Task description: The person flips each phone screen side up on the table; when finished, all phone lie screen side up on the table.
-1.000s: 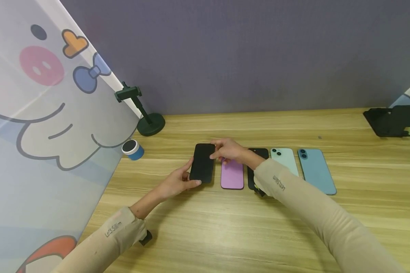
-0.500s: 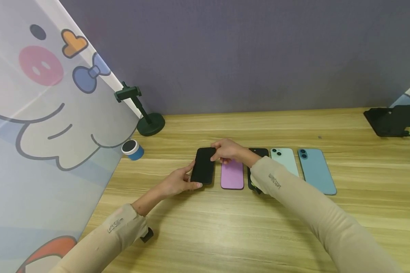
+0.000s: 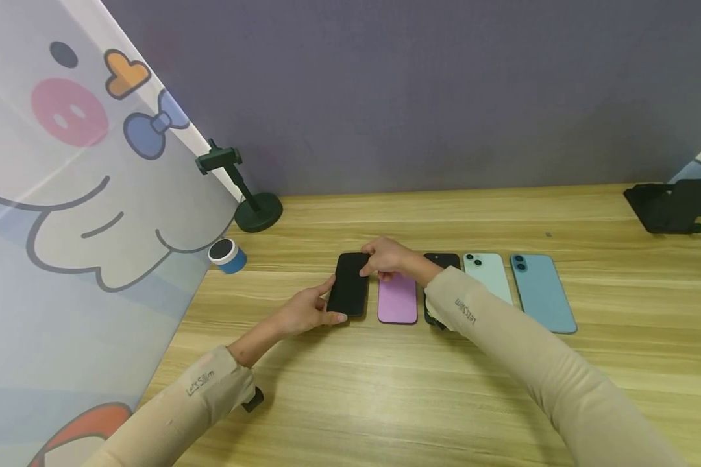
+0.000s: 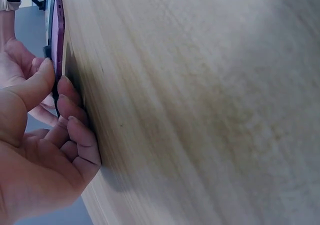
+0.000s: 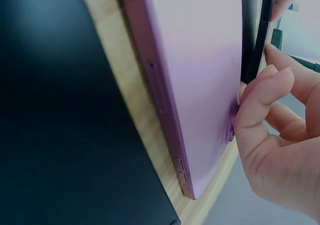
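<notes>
A black phone [image 3: 348, 285] lies screen up at the left end of a row of phones. My left hand [image 3: 304, 313] grips its lower left, thumb at the near edge and fingers along the side. At its upper right corner, my right hand [image 3: 387, 256] pinches the edge between thumb and forefinger. The other right fingers curl above the top of a pink-purple phone [image 3: 397, 301], close by its camera bump in the right wrist view. In the left wrist view, the left fingertips [image 4: 70, 97] reach under the black phone's edge, close over the table.
Rightward in the row are a second black phone [image 3: 441, 259], partly under my right sleeve, a mint phone [image 3: 491, 275] and a blue phone [image 3: 542, 292]. A dark green phone stand [image 3: 257, 211] and a blue-white jar [image 3: 229, 257] stand left. A black folding stand [image 3: 672, 206] sits far right.
Both hands have drawn the black phone slightly toward me and right, level with the row. Over the last half second it has hardly moved.
</notes>
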`<act>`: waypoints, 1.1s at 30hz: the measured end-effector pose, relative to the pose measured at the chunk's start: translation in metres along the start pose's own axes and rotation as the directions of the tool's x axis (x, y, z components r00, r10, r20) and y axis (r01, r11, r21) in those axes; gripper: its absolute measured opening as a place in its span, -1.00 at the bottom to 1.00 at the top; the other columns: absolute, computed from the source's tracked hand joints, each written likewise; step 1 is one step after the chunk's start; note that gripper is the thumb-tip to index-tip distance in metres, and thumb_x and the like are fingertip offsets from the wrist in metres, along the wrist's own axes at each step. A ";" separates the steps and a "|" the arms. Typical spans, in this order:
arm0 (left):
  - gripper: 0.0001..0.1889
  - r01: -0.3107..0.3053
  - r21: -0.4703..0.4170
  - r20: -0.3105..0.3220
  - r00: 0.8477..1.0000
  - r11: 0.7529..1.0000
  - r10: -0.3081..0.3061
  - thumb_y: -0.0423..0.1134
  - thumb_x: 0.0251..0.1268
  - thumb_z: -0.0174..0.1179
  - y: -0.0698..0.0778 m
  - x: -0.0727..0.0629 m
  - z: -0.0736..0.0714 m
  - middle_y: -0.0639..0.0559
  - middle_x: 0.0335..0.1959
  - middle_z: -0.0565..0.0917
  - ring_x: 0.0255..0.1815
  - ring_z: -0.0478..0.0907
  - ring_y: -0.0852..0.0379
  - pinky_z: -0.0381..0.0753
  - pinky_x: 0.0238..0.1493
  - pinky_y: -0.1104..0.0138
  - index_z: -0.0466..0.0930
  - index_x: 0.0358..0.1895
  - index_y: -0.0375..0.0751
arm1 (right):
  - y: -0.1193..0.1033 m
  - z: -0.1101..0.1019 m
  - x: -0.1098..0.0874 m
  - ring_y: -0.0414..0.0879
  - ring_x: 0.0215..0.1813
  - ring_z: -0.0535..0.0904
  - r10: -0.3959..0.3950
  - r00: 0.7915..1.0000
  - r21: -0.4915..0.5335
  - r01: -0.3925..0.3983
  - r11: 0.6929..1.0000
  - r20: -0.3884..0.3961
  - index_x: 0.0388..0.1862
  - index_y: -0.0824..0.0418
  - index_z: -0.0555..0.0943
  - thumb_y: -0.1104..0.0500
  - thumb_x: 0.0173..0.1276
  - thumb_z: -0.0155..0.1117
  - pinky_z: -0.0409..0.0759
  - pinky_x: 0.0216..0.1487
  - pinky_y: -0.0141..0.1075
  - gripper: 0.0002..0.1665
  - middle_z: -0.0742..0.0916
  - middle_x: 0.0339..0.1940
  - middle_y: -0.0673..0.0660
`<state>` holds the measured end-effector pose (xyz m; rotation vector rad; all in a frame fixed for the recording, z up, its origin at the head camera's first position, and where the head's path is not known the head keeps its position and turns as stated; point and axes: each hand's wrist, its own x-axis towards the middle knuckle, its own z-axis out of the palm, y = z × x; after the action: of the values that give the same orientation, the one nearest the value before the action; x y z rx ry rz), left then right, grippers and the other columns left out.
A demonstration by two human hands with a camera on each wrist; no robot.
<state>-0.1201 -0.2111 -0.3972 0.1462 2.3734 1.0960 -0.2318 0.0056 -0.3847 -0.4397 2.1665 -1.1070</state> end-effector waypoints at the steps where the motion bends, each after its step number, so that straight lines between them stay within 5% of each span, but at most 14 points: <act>1: 0.04 -0.001 0.006 0.001 1.000 1.000 0.001 -0.10 0.30 0.36 0.000 0.000 0.000 -0.17 -0.15 0.79 -0.39 0.56 0.19 0.41 -0.38 0.38 -0.21 0.64 -0.18 | 0.000 0.000 0.000 -0.24 -0.74 0.36 -0.001 1.000 -0.014 0.000 1.000 -0.005 0.54 0.28 0.30 0.25 0.33 0.39 0.43 -0.61 -0.41 -0.17 0.48 -0.79 -0.02; 5: 0.04 0.012 0.052 -0.001 1.000 0.999 -0.012 -0.09 0.31 0.36 0.003 -0.001 -0.002 -0.15 -0.18 0.79 -0.39 0.55 0.18 0.43 -0.34 0.37 -0.21 0.64 -0.15 | -0.001 0.001 0.001 -0.24 -0.72 0.38 -0.005 1.000 -0.059 0.004 0.998 -0.024 0.53 0.28 0.31 0.23 0.32 0.41 0.47 -0.58 -0.40 -0.17 0.49 -0.79 -0.02; 10: 0.05 0.049 0.103 -0.015 0.999 0.993 -0.047 -0.02 0.27 0.39 0.007 0.001 -0.002 0.04 -0.45 0.68 -0.51 0.44 0.19 0.41 -0.40 0.36 -0.18 0.64 -0.04 | -0.001 0.001 0.001 -0.24 -0.72 0.41 -0.021 0.999 -0.138 0.015 0.990 -0.043 0.53 0.25 0.32 0.21 0.31 0.43 0.48 -0.59 -0.40 -0.16 0.63 -0.66 0.01; 15: 0.04 0.055 0.101 -0.018 0.998 0.993 -0.053 -0.04 0.27 0.39 0.009 0.001 -0.002 0.09 -0.62 0.47 -0.60 0.33 0.19 0.32 -0.51 0.37 -0.15 0.64 -0.04 | -0.001 0.002 0.002 -0.23 -0.70 0.42 -0.028 0.998 -0.232 0.015 0.973 -0.056 0.54 0.15 0.33 0.17 0.32 0.42 0.49 -0.60 -0.40 -0.16 0.81 -0.16 0.19; 19: 0.03 0.076 0.145 -0.035 0.997 0.987 -0.071 0.00 0.26 0.39 0.012 0.000 -0.001 0.09 -0.63 0.49 -0.61 0.35 0.19 0.32 -0.51 0.37 -0.13 0.64 -0.03 | -0.002 0.003 0.002 -0.25 -0.71 0.35 -0.044 0.997 -0.292 0.025 0.956 -0.057 0.53 0.12 0.36 0.14 0.33 0.42 0.47 -0.60 -0.41 -0.19 0.63 0.33 0.24; 22: 0.04 0.087 0.201 -0.052 0.996 0.976 -0.078 0.03 0.24 0.40 0.013 0.000 0.000 0.09 -0.62 0.52 -0.60 0.36 0.20 0.34 -0.50 0.37 -0.10 0.64 -0.01 | -0.003 0.002 0.001 -0.23 -0.68 0.34 -0.057 0.997 -0.340 0.035 0.940 -0.055 0.51 0.09 0.38 0.12 0.33 0.42 0.52 -0.51 -0.34 -0.21 0.49 0.47 0.23; 25: 0.04 0.084 0.255 -0.060 0.996 0.963 -0.071 0.06 0.23 0.40 0.013 0.000 0.001 0.10 -0.63 0.52 -0.62 0.33 0.21 0.31 -0.51 0.38 -0.09 0.64 0.00 | -0.003 0.000 -0.001 -0.10 -0.20 0.69 -0.090 0.995 -0.409 0.063 0.910 -0.046 0.50 0.07 0.40 0.09 0.34 0.42 0.65 -0.02 -0.19 -0.24 0.49 0.48 0.17; 29: 0.03 0.075 0.314 -0.062 0.996 0.946 -0.059 0.09 0.24 0.39 0.013 -0.001 0.001 0.12 -0.64 0.52 -0.63 0.28 0.22 0.28 -0.51 0.39 -0.08 0.64 -0.01 | -0.002 -0.004 -0.001 0.11 0.47 0.41 -0.131 0.991 -0.469 0.104 0.877 -0.025 0.49 0.04 0.42 0.06 0.34 0.42 0.37 0.45 0.02 -0.25 0.50 0.48 0.11; 33: 0.02 0.081 0.349 -0.068 0.996 0.934 -0.061 0.10 0.24 0.37 0.014 -0.001 0.002 0.12 -0.64 0.52 -0.64 0.27 0.22 0.27 -0.51 0.38 -0.08 0.63 -0.02 | -0.001 -0.005 0.000 0.12 0.40 0.46 -0.134 0.991 -0.485 0.109 0.868 -0.017 0.48 0.00 0.43 0.02 0.33 0.43 0.41 0.40 0.03 -0.24 0.45 0.51 0.15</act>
<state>-0.1200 -0.2008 -0.3876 0.1544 2.5854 0.6406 -0.2346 0.0079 -0.3818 -0.7872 2.4864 -0.6251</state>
